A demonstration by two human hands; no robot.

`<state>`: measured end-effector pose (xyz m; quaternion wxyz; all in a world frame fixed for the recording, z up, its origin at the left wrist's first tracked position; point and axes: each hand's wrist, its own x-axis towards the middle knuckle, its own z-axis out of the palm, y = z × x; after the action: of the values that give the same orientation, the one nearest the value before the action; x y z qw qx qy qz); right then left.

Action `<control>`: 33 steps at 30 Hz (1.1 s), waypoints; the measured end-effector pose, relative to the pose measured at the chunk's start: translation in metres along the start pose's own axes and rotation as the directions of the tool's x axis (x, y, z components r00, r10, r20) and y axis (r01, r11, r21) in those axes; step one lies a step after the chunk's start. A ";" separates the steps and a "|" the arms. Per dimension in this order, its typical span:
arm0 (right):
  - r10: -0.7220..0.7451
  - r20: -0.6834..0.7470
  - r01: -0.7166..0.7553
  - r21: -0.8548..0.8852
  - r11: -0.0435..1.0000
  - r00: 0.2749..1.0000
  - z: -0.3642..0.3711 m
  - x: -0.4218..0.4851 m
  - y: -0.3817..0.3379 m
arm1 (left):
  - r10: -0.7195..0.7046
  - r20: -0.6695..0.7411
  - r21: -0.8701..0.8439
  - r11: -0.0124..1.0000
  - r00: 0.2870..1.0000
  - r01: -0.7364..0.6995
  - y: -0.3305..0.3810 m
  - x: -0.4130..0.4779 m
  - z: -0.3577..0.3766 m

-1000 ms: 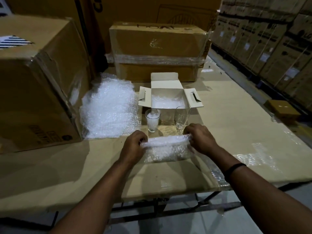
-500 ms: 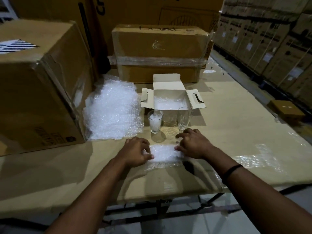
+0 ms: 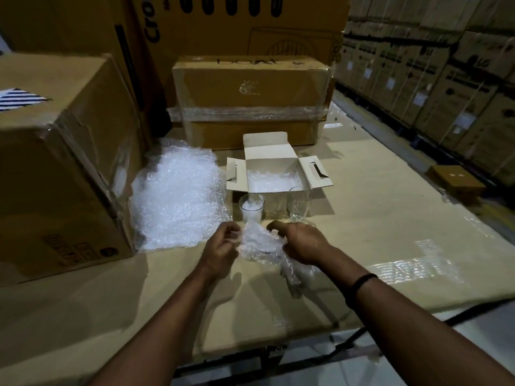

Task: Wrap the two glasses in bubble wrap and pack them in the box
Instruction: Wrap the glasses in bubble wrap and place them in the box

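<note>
Cardboard sheeting covers the table (image 3: 376,213), where the stuffed glass (image 3: 250,212) and the empty glass (image 3: 299,204) stand upright just in front of the open box (image 3: 274,169). Both the left hand (image 3: 223,246) and the right hand (image 3: 302,243) pinch a crumpled bubble wrap piece (image 3: 260,245) with curled fingers, near the glasses. The wrap is probably light and limp, best held by its edges; each glass is probably fragile and slick, best gripped around its wall.

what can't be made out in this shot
Head view:
Right hand fingertips: tucked behind the crumpled bubble wrap sheet.
Left hand fingertips: motion-blurred.
Floor of the small white cardboard box: covered by a bubble wrap lining.
Print on the large brown carton, left: too dim and small.
</note>
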<state>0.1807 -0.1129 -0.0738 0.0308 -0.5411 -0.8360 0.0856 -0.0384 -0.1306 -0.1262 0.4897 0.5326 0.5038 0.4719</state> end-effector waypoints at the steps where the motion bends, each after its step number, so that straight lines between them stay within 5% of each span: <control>1: 0.022 -0.022 -0.020 0.087 0.996 1.000 -0.001 -0.001 0.005 | -0.046 -0.037 -0.086 0.995 0.998 0.043 -0.002 0.008 0.000; 3: 0.107 -0.060 -0.084 0.302 0.949 0.992 -0.002 -0.005 0.015 | -0.090 -0.118 -0.101 0.992 0.989 0.079 -0.005 0.023 0.006; 5: 0.258 -0.075 -0.176 0.548 0.817 0.963 -0.004 -0.009 0.019 | -0.051 -0.144 0.094 0.993 0.988 0.065 -0.009 0.036 0.010; 8: 0.386 -0.023 -0.199 0.826 0.527 0.922 -0.008 -0.017 0.019 | -0.082 -0.079 0.192 0.977 0.993 0.096 -0.009 0.048 0.019; 11: 0.340 0.113 -0.169 0.976 0.140 0.934 -0.011 -0.023 0.023 | -0.050 -0.041 0.156 0.986 0.998 0.056 -0.005 0.054 0.028; 12: 0.311 0.116 -0.152 0.984 0.094 0.943 -0.012 -0.025 0.025 | -0.032 -0.034 0.142 0.989 0.999 0.037 -0.004 0.057 0.030; 21: 0.478 -0.131 0.018 0.972 0.233 0.868 -0.043 -0.005 0.000 | 0.009 -0.092 0.264 0.964 0.996 0.016 -0.019 0.059 0.030; 24: 0.465 -0.322 0.050 0.860 0.507 0.825 -0.040 0.019 -0.018 | 0.032 -0.069 0.276 0.961 0.997 -0.012 -0.021 0.059 0.028; 27: 0.224 -0.521 0.003 0.399 0.917 0.824 -0.033 0.042 -0.025 | 0.036 -0.073 0.284 0.959 0.997 -0.014 -0.022 0.061 0.028; 30: -0.038 -0.370 0.021 -0.052 0.998 0.928 -0.038 0.054 -0.026 | 0.027 -0.074 0.294 0.956 0.997 -0.004 -0.025 0.061 0.026; 33: -0.152 -0.112 0.126 -0.211 0.969 0.982 -0.054 0.057 -0.023 | 0.032 -0.076 0.257 0.966 0.997 -0.011 -0.026 0.061 0.026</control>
<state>0.1440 -0.0639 -0.0190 0.0349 -0.4858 -0.8726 -0.0371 -0.0118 -0.0704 -0.1535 0.3911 0.5776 0.5739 0.4291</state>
